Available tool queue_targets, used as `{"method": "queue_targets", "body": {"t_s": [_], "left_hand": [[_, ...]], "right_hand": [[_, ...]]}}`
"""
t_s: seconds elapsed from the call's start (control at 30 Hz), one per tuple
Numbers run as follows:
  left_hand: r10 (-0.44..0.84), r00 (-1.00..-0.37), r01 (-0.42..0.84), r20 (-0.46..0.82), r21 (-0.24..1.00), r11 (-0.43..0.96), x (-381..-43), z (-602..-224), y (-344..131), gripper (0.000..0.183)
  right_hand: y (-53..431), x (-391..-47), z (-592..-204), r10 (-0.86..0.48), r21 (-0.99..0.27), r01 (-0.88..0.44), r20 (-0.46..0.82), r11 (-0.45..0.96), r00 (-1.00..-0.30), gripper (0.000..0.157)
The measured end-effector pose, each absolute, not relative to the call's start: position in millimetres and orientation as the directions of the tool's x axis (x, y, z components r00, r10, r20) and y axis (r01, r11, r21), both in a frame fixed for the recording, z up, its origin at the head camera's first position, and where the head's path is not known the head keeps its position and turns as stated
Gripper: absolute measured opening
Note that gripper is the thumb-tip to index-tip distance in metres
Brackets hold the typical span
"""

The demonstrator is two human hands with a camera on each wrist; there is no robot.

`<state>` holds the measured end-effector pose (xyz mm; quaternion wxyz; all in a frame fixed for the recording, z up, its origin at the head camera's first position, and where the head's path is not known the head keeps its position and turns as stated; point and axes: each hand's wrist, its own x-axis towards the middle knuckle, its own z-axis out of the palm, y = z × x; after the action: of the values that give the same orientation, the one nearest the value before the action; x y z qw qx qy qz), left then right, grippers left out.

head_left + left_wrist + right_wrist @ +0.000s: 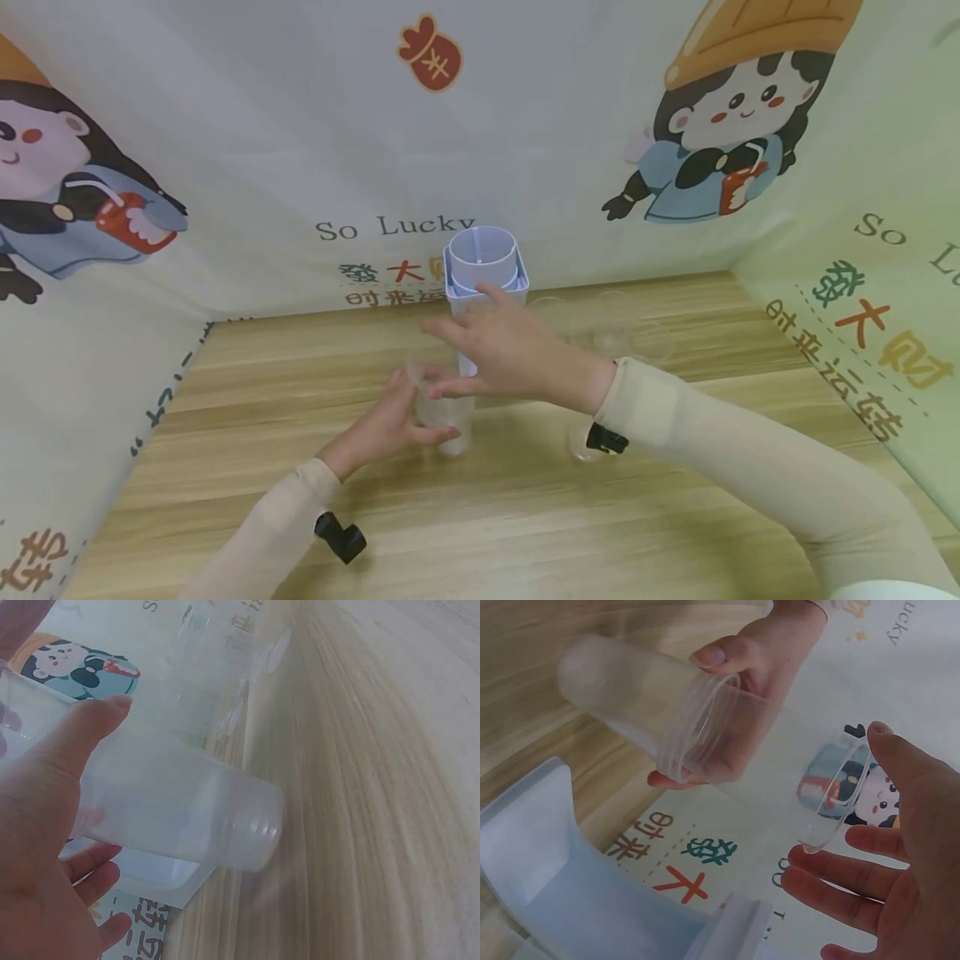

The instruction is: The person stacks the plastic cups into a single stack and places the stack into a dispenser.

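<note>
My left hand (378, 425) grips a stack of see-through plastic cups (637, 705) around the rims, tilted over the wood table. One clearer cup (757, 750) sticks out of the stack's open end. The stack's narrow, ridged base (251, 825) points down toward the tabletop in the left wrist view. My right hand (517, 350) hovers above, fingers spread, with thumb and fingertips right at the far end of the clearer cup. Behind both hands stands a pale blue square holder (450, 287) with a round tube (483, 258) in it, partly covered by my right hand.
Several clear plastic pieces (611, 333) stand at the back right, faint against the wood tabletop (300, 367). Another clear round piece (583, 446) lies beneath my right wrist. A printed cloth wall (540, 150) closes off the back and sides.
</note>
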<state>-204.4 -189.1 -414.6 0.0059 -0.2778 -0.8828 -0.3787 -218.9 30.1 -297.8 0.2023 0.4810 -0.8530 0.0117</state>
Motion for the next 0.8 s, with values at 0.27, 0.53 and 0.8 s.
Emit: {"method": "queue_targets", "body": {"t_s": [0.27, 0.53, 0.8], "left_hand": [[0.440, -0.870, 0.462, 0.221, 0.677, 0.573, -202.7, -417.8, -187.8, 0.073], [0.424, -0.873, 0.466, 0.239, 0.666, 0.583, -200.0, -420.1, -186.7, 0.073], [0.408, -0.886, 0.439, 0.221, 0.682, 0.584, -199.2, -417.3, -187.2, 0.074]], "right_hand": [[26.9, -218.8, -310.6, -0.830, 0.196, -0.823, 0.305, 0.534, -0.466, 0.073], [24.8, -220.3, -324.2, -0.834, 0.189, -0.828, 0.296, 0.529, -0.465, 0.074], [23.6, -220.1, -329.0, -0.831, 0.166, -0.826, 0.268, 0.538, -0.488, 0.074]]}}
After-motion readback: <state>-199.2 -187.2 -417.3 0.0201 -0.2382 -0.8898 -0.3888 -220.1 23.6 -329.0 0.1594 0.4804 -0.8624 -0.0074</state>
